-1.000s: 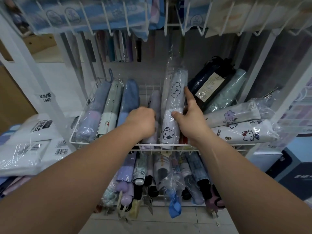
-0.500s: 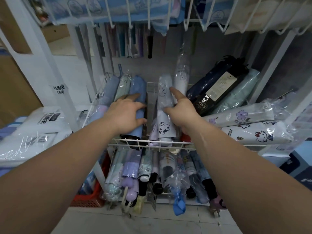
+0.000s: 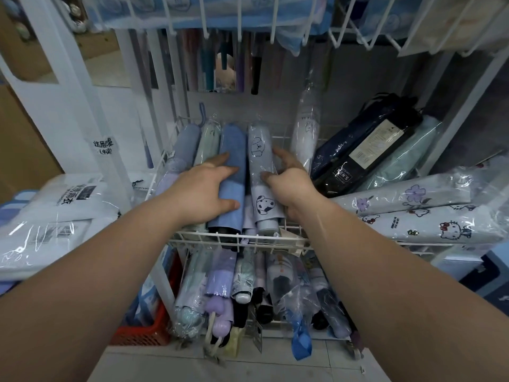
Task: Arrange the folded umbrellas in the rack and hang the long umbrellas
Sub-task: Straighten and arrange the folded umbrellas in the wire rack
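Left grip [image 3: 203, 194], released, lies flat on the blue umbrella [image 3: 233, 150] in the wire basket [image 3: 248, 240]. Right grip [image 3: 292, 181] grasps the dog umbrella [image 3: 260, 146] there.

Two hands [image 3: 203, 194], four folded umbrellas [image 3: 232, 150] abreast at twelve o'clock, two cat-print umbrellas [image 3: 440, 224] at three o'clock, one red basket [image 3: 148, 330].

The left hand [image 3: 205, 188] hides much of the green umbrella [image 3: 209, 139]; the right hand [image 3: 289, 183] smears (grip unclear); I can't read the paper label [image 3: 377, 144].
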`<act>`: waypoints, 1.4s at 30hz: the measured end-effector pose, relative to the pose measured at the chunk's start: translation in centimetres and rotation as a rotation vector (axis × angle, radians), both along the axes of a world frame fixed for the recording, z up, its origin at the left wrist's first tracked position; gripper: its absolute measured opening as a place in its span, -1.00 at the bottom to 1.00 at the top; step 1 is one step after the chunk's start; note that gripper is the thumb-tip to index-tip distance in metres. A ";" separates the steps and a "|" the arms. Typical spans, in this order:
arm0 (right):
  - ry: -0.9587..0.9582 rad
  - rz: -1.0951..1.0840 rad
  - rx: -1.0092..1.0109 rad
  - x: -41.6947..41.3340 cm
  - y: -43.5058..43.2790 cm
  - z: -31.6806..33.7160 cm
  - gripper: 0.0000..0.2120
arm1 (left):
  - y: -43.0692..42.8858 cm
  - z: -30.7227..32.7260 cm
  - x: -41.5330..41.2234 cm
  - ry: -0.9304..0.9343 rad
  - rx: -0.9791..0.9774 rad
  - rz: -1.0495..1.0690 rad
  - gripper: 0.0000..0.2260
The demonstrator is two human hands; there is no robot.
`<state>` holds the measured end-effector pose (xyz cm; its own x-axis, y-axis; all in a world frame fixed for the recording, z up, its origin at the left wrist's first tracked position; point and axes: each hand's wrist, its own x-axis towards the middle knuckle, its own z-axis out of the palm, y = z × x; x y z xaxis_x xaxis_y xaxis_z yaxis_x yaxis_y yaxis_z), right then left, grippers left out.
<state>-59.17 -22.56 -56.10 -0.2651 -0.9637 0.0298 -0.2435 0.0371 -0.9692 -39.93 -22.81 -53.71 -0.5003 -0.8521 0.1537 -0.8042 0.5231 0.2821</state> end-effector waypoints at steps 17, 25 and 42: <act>0.475 0.169 0.027 0.2 0.3 0.0 -0.43 | -0.7 0.9 0.5 -0.080 -0.032 -0.001 -0.34; 0.218 0.094 -0.054 -0.3 0.4 -0.9 -0.53 | -0.1 0.7 -1.8 -0.206 -0.025 -0.021 -0.23; 0.430 0.167 -0.065 -1.5 3.2 2.0 -0.56 | 1.8 1.2 -3.1 -0.098 -0.002 0.017 -0.27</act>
<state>-60.63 -19.32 -54.08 -0.0571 -0.9846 0.1654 -0.6215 -0.0946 -0.7776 -43.04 -21.06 -52.50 -0.4983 -0.8604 0.1064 -0.8368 0.5094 0.2006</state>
